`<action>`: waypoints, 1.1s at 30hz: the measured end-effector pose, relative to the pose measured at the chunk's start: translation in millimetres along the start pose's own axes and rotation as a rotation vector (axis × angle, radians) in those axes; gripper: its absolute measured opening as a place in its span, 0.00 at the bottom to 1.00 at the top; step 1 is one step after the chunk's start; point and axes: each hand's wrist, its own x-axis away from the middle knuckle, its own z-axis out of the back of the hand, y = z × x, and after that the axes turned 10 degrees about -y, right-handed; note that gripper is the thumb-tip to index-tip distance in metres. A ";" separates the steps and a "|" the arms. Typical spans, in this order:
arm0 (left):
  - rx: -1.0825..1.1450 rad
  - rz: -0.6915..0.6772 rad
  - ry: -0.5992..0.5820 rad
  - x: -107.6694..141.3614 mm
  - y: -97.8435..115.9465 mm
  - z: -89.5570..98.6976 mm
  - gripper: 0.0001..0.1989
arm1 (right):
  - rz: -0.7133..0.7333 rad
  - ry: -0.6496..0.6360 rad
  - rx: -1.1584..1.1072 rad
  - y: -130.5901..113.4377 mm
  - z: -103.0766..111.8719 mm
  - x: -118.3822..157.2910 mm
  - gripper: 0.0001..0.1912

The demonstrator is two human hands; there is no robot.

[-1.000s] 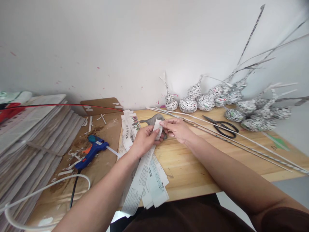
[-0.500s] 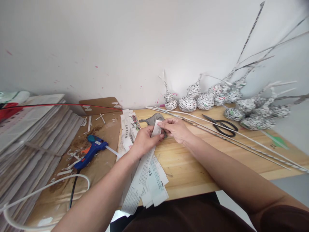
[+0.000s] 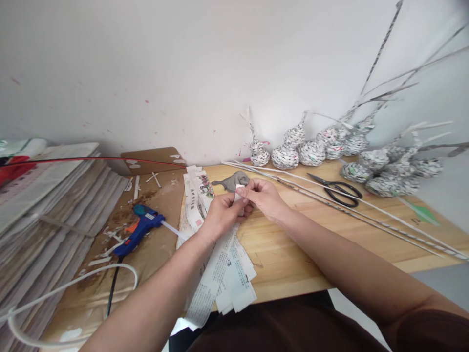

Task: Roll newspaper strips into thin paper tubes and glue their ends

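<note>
Both hands meet over the middle of the wooden board. My left hand point(image 3: 222, 212) is closed on a newspaper strip point(image 3: 214, 276), whose long printed end slants down past the board's front edge. At the strip's upper end my right hand point(image 3: 264, 196) pinches the white tip, fingers partly curled beneath it. Just behind the hands lies a grey lump point(image 3: 234, 181) with a thin tail, looking like clay. More cut newspaper strips point(image 3: 236, 283) are spread under and beside my left forearm.
A blue glue gun point(image 3: 137, 230) rests on stained cardboard at left, by a tall newspaper stack point(image 3: 58, 220). Black scissors point(image 3: 339, 193) and long paper rods point(image 3: 351, 210) lie at right. Several woven paper gourds point(image 3: 285, 156) stand along the wall.
My right thumb and fingers have drawn in closer to the left, covering more of the strip's upper end. Less of its white tip shows. The rest of the table looks the same.
</note>
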 end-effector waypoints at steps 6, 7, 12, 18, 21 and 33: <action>0.026 0.015 0.007 -0.2 3.0 3.9 0.18 | 0.008 -0.226 0.166 -9.3 11.8 0.5 0.15; 0.029 0.013 0.005 -0.6 2.6 4.0 0.18 | 0.007 -0.215 0.182 -9.9 12.8 0.2 0.15; 0.034 0.001 -0.045 -2.0 -0.1 2.8 0.18 | -0.005 -0.100 0.159 -8.1 11.6 -0.8 0.14; 0.039 0.045 -0.050 -0.6 2.0 2.4 0.18 | -0.019 -0.068 0.072 -5.2 9.4 -0.6 0.14; 0.053 0.060 -0.055 -0.2 1.8 2.9 0.19 | -0.025 -0.078 0.051 -4.5 8.0 -0.1 0.15; 0.136 0.050 -0.118 -0.6 3.8 1.1 0.21 | -0.008 -0.207 0.086 -8.1 9.3 1.5 0.14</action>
